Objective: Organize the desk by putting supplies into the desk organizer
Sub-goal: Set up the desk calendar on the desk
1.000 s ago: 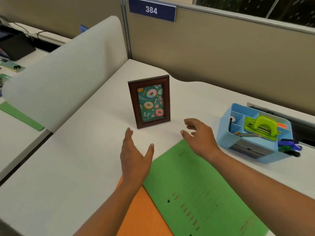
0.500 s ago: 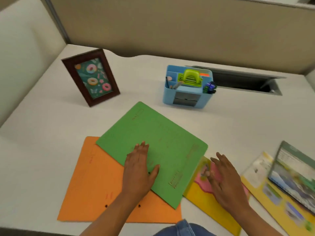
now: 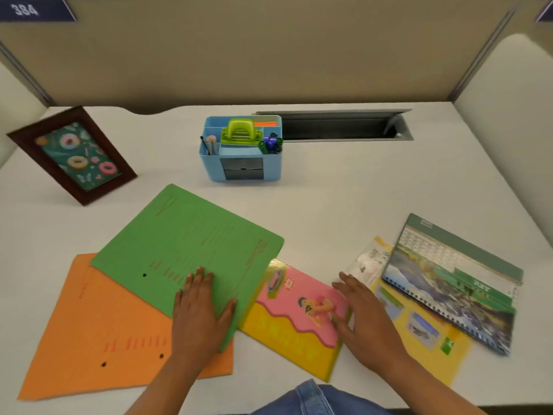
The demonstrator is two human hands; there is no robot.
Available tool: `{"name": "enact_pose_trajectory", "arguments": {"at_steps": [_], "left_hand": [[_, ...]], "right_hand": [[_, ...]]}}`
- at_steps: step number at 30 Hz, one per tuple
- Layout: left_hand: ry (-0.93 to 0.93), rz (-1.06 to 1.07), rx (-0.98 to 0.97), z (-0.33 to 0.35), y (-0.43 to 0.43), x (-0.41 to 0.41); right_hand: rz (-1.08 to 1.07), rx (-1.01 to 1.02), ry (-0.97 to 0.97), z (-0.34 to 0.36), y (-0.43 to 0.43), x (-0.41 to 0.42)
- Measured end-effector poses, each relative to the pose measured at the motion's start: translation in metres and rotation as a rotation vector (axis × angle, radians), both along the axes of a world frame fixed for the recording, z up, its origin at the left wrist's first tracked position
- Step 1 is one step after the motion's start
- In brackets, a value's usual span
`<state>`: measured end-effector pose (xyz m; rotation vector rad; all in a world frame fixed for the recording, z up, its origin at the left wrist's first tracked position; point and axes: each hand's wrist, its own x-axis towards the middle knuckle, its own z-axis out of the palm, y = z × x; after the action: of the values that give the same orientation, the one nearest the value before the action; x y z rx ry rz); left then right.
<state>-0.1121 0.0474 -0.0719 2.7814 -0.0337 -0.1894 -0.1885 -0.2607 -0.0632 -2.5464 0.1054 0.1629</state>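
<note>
A light blue desk organizer [image 3: 270,167] stands at the back middle of the desk, holding a lime green hole punch [image 3: 240,133], markers [image 3: 271,143] and pens. A green folder [image 3: 191,247] lies over an orange folder [image 3: 98,330] in front of me. My left hand [image 3: 202,310] lies flat, fingers straight, on the green folder's near corner. Beside it lies a yellow and pink booklet [image 3: 299,319]. My right hand [image 3: 365,316] rests flat at that booklet's right edge, fingers spread.
A brown picture frame [image 3: 70,154] with a doughnut print leans at the left. A spiral-bound calendar [image 3: 452,280] lies over a yellow sheet [image 3: 419,330] at the right. An open cable slot [image 3: 338,127] sits behind the organizer. Partition walls close the back and sides.
The view swung from the picture frame down to the folders. Both hands came back toward me and settled flat, the left on the green folder, the right by the booklet.
</note>
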Motion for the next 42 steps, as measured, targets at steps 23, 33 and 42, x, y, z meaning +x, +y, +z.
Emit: {"name": "enact_pose_trajectory", "arguments": {"at_steps": [23, 33, 42], "left_hand": [[0.39, -0.238, -0.53, 0.045, -0.273, 0.007], [0.477, -0.256, -0.533, 0.051, -0.295, 0.006], [0.468, -0.219, -0.509, 0.053, -0.301, 0.005]], "right_hand": [[-1.185, 0.266, 0.027, 0.044, -0.179, -0.074], [-1.274, 0.446, 0.096, 0.046, -0.178, -0.079], [-1.252, 0.536, 0.112, 0.053, -0.18, -0.081]]}}
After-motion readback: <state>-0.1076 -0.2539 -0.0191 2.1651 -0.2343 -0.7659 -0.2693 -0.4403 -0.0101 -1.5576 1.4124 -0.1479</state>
